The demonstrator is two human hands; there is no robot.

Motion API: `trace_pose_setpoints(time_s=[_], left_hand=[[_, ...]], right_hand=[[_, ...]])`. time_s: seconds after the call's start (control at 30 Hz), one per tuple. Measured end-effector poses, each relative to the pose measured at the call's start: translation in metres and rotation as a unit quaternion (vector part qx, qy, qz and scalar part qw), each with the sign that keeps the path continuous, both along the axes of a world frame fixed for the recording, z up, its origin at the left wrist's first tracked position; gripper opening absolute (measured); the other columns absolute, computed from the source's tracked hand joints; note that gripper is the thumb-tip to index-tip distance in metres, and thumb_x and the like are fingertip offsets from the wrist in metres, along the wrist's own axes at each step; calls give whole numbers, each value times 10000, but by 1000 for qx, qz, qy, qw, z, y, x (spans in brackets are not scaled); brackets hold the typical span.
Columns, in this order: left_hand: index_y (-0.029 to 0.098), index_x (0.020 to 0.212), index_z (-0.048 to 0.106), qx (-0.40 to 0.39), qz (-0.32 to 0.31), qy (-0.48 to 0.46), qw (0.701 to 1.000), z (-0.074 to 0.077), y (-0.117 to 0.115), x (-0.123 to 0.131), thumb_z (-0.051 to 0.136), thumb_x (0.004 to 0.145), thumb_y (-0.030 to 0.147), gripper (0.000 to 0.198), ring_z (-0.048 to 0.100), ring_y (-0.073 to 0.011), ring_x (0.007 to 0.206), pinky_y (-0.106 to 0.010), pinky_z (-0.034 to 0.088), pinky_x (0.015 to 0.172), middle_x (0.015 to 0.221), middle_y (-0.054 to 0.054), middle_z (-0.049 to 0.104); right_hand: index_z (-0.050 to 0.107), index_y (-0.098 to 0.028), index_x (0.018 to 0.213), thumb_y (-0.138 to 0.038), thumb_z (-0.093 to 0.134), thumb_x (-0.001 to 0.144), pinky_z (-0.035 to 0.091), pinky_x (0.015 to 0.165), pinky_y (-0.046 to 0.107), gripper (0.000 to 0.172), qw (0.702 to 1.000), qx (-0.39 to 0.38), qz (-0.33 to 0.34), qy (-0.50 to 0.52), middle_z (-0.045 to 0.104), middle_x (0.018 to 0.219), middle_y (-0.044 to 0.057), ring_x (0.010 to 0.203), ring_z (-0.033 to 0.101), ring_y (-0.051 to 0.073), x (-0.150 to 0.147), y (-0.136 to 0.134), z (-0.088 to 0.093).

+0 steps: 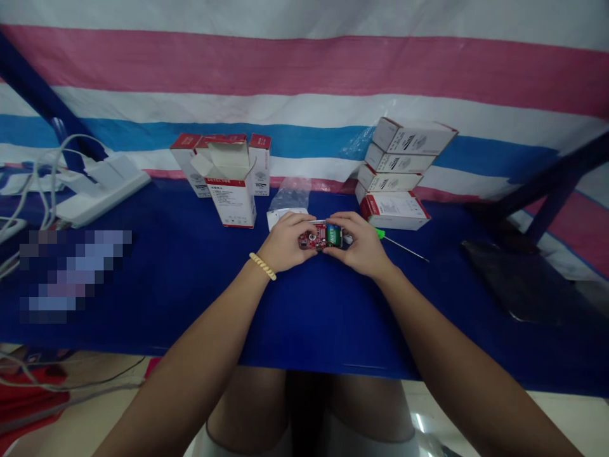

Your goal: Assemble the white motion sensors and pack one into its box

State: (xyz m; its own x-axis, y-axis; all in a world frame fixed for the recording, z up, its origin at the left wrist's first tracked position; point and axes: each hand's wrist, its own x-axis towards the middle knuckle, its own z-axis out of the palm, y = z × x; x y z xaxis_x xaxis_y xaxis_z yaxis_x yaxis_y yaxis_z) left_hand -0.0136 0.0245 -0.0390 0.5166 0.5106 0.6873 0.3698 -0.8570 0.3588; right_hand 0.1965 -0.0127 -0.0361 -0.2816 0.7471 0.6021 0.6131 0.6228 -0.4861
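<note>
Between my two hands is a small red circuit board (309, 238) with a green cylindrical battery (335, 235) at its right end. My left hand (285, 242) grips the left end, fingers above and thumb below. At the right end, my right hand (362, 244) closes around the board's edge the same way. Part of the board is hidden by the fingers. Just behind my left hand lies a white piece (288, 214), partly covered, with a clear plastic bag (292, 192) beyond it. A screwdriver (404, 247) with a green handle rests beside my right hand.
An opened detector box (233, 203) stands at back left among other red-and-white boxes (261, 165). Several boxes (404, 168) are stacked at back right. A white power strip (104, 190) with cables sits far left, and a dark flat item (518, 282) lies right on the blue table (323, 317).
</note>
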Motion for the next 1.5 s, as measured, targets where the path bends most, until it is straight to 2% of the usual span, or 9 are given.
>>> trace_pose_setpoints(time_s=[0.2,0.43,0.63,0.8,0.9,1.07,1.27,1.43,1.5], left_hand=[[188,1120,552,-46,32,10,998,4,-3,1,821,597,218,589,624,-247,972,-416,519,869,1034,-63,665],[181,1206,513,-42,52,-18,998,3,-5,3,780,582,159,680,614,-250,1039,-409,516,917,1115,-79,651],[191,1209,516,-53,25,-30,998,4,-7,4,777,624,186,641,623,-243,1050,-421,517,937,1134,-79,651],[188,1213,516,-29,8,-40,999,5,-9,3,774,669,219,603,630,-236,1055,-406,520,935,1127,-84,655],[184,1234,509,-15,12,-23,1000,3,-9,4,788,680,256,624,638,-234,1030,-398,533,907,1102,-84,659],[180,1210,541,-11,23,13,1000,2,-8,3,778,695,299,579,639,-247,1023,-417,532,906,1091,-91,663],[179,1085,643,-72,-6,80,994,12,-9,-8,825,620,351,527,657,-232,938,-393,545,857,1051,-69,669],[196,1098,688,-104,-21,133,985,14,-12,-10,809,674,388,481,657,-231,941,-403,541,856,1049,-67,678],[205,1061,712,-116,-16,148,982,13,-12,-10,796,692,407,429,656,-226,922,-400,542,843,1052,-67,672]], right_hand=[[620,-225,1213,-331,720,759,496,980,447,477,999,-20,12,-39,563,1212,100,1123,573,244,1,-4,7],[584,-202,1259,-355,702,778,493,979,487,518,998,-12,-15,-67,542,1240,120,1144,548,271,4,-3,7],[557,-211,1279,-507,712,762,479,1000,465,615,998,-45,-27,-23,517,1218,127,1138,540,264,-4,-6,5],[542,-218,1258,-460,703,771,455,1006,483,567,990,-114,-7,86,596,1188,93,1098,569,252,-12,-3,-2],[585,-214,1162,-403,740,719,478,954,473,506,980,-149,-35,131,628,1117,72,1019,598,242,-15,-2,-3],[606,-198,1159,-364,739,687,485,922,466,517,977,-168,-75,112,640,1085,82,975,611,246,-21,-7,2],[621,-156,1179,-491,741,678,506,825,407,614,983,-177,-44,23,662,1100,117,901,628,234,-12,-8,13],[686,-133,940,-426,552,803,463,642,308,349,964,-173,-165,115,680,815,76,672,587,158,23,2,23],[699,-133,849,-363,574,765,427,608,293,275,959,-169,-218,70,650,692,53,616,560,151,33,5,25]])
